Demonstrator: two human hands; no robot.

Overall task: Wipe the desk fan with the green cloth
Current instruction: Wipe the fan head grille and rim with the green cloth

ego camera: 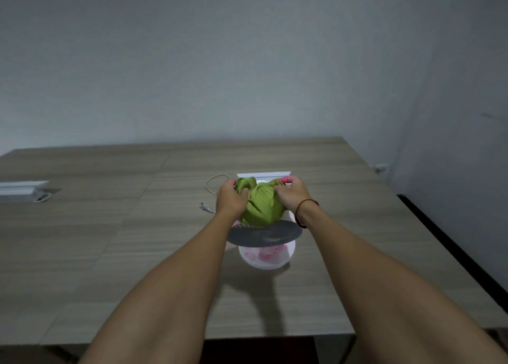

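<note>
No text, label, brand or number can be read anywhere. The desk fan (264,234), the green cloth (261,207) and the white box (22,189) at the table's (137,226) left edge show only blurred, unmarked surfaces.

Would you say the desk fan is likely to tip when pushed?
Probably light, as the desk fan looks small and plastic. It may well tip, since its wide grille overhangs the narrower round base.
</note>
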